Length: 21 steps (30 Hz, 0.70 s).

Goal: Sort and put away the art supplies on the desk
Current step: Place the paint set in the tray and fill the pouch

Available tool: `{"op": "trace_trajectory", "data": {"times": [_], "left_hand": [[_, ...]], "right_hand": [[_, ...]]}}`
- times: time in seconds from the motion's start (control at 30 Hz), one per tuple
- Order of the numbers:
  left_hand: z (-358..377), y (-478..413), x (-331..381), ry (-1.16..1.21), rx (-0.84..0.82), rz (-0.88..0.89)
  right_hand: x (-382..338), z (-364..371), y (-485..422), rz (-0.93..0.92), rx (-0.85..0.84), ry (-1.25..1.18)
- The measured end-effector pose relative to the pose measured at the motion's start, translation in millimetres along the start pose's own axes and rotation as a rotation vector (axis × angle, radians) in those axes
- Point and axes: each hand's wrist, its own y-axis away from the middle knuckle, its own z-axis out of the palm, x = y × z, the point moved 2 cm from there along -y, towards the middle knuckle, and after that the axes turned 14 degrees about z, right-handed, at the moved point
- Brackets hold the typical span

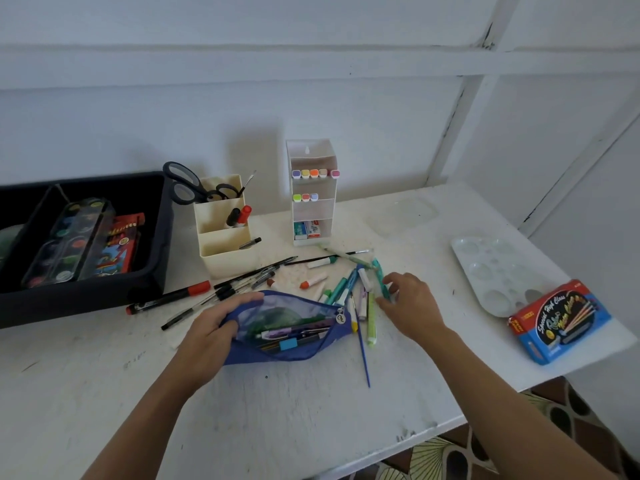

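Pouch [277, 356] gripped open in your left hand [211, 327]; your right hand [410, 306] pinches a teal marker [379, 271]. At the desk's [311, 410] right edge, a box [557, 323] reads "Special High Class".

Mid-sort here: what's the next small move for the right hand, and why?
Probably lift the teal pen clear of the marker pile and slip it into the blue pencil pouch. The right hand pinches it, and the left hand holds the pouch's mouth open beside it, with pens inside.

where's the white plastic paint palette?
Head view: the white plastic paint palette lies flat, right side of the white desk, behind the red-and-blue cardboard box.
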Motion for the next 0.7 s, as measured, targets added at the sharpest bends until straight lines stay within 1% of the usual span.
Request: {"op": "trace_trajectory", "data": {"times": [0.13, 0.23, 0.37, 0.4, 0.47, 0.53, 0.57, 0.63, 0.7], "left_hand": [[2, -3, -2, -0.004, 0.027, 0.002], [3, -3, -4, -0.019, 0.025, -0.001], [3, -1, -7, -0.065, -0.007, -0.009], [3, -1, -6, -0.067, -0.015, -0.013], [2, 0, -4, -0.065, -0.028, -0.017], [1, 0, -2, -0.068, -0.038, -0.016], [0, 1, -2, -0.076, -0.044, -0.015], [-3, 2, -3, -0.093, -0.054, -0.015], [-5, 4, -3, -0.098, -0.071, -0.020]], "right_hand": [[1, 6, 6, -0.008, 0.046, -0.040], [2, 6, 7, 0.078, 0.008, -0.129], [9, 5, 16, 0.271, -0.033, -0.459], [9, 5, 19, 0.314, -0.056, -0.578], [2, 4, 29, 0.374, -0.158, -0.873], [-9, 0, 40, 0.346, -0.264, -1.118], [-15, -2, 45, 0.307, -0.302, -1.184], [-29, -9, 54, 0.187, -0.361, -1.216], [-45, -13, 61, 0.059, -0.402, -1.175]]}}
